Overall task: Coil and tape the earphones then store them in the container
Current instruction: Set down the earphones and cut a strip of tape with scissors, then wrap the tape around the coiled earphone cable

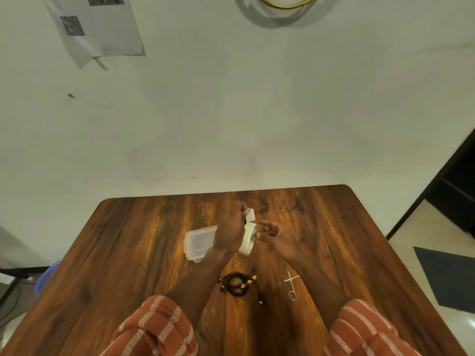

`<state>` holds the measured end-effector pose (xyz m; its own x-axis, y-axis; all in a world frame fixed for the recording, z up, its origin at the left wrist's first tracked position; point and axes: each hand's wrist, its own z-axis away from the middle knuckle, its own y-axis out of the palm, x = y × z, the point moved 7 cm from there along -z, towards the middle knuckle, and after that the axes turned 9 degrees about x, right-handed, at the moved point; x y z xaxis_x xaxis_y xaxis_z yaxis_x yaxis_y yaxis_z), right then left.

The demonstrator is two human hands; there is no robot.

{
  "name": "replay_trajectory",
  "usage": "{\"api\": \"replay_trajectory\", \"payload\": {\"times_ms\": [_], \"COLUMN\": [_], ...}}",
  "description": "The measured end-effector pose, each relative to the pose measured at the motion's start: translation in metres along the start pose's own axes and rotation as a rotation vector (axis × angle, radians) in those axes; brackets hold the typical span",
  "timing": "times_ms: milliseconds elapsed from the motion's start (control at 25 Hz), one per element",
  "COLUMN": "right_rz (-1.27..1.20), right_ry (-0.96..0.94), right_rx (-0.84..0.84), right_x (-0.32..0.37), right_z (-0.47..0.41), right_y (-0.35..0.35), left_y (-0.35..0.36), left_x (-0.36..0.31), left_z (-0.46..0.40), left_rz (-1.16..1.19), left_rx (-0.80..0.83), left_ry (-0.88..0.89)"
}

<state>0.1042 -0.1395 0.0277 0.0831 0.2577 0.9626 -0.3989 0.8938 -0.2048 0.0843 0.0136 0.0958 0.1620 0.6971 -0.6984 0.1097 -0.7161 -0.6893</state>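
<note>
Coiled black earphones (237,283) lying on the wooden table (128,253) near the person, between both forearms. Beyond them, a white tape roll (248,240) held upright over the table, just right of the clear container (199,242). Left hand (231,232) raised, fingertips pinching a pulled tape strip (250,215). Right hand (272,233) touching the roll's right side, fingers loosely curled; exact grip unclear. Small scissors (291,285) lying right of the earphones.

No wording can be read anywhere: the paper sheet (97,27) taped to the wall carries a QR code (72,26), a dark photo and lines of print too blurred and small to make out.
</note>
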Motion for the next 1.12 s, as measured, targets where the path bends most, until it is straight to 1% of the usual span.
{"api": "replay_trajectory", "payload": {"times_ms": [80,240,320,400,480,520,560,640,720,800,840,880,920,1000,1040,1080,1120], "right_rz": [-0.006,0.040,0.053,0.057,0.047,0.047,0.066,0.079,0.066,0.090,0.084,0.069,0.048,-0.036,-0.049,-0.010,0.047], "right_ry": [-0.072,-0.143,-0.157,-0.155,-0.126,-0.095,-0.039,0.125,0.303,0.414,0.447,0.471,0.491,0.573,0.604,0.593,0.545], "right_rx": [-0.035,-0.181,-0.223,-0.220,-0.222,-0.241,-0.280,-0.364,-0.406,-0.442,-0.461,-0.470,-0.440,-0.301,-0.276,-0.344,-0.465], "right_x": [0.020,0.024,0.025,0.024,0.016,0.009,-0.001,-0.034,-0.072,-0.098,-0.111,-0.118,-0.128,-0.147,-0.148,-0.142,-0.125], "right_z": [-0.002,-0.008,-0.007,-0.008,-0.007,-0.007,-0.007,-0.002,0.005,0.014,0.018,0.021,0.023,0.027,0.031,0.030,0.029], "right_y": [0.004,0.001,0.002,0.003,0.003,0.001,-0.004,-0.017,-0.029,-0.035,-0.038,-0.039,-0.040,-0.032,-0.028,-0.030,-0.032], "left_y": [-0.002,-0.005,-0.007,-0.008,-0.015,-0.018,-0.020,-0.024,-0.024,-0.024,-0.021,-0.019,-0.017,-0.011,-0.007,-0.005,-0.004], "left_x": [-0.002,0.001,0.001,0.007,0.017,0.020,0.021,0.021,0.023,0.024,0.026,0.029,0.033,0.043,0.048,0.052,0.053], "left_z": [-0.003,-0.006,-0.005,-0.005,-0.003,-0.003,-0.002,0.001,0.007,0.012,0.013,0.015,0.018,0.021,0.020,0.018,0.016], "left_rz": [0.023,0.071,0.119,0.189,0.229,0.204,0.168,0.125,0.083,0.048,0.066,0.107,0.157,0.293,0.373,0.440,0.484], "left_rx": [-0.024,-0.088,-0.125,-0.184,-0.277,-0.313,-0.325,-0.326,-0.326,-0.299,-0.273,-0.247,-0.225,-0.149,-0.103,-0.058,-0.021], "left_ry": [0.002,0.002,-0.010,-0.076,-0.175,-0.184,-0.156,-0.086,-0.039,0.006,0.012,-0.008,-0.056,-0.213,-0.284,-0.332,-0.359]}}
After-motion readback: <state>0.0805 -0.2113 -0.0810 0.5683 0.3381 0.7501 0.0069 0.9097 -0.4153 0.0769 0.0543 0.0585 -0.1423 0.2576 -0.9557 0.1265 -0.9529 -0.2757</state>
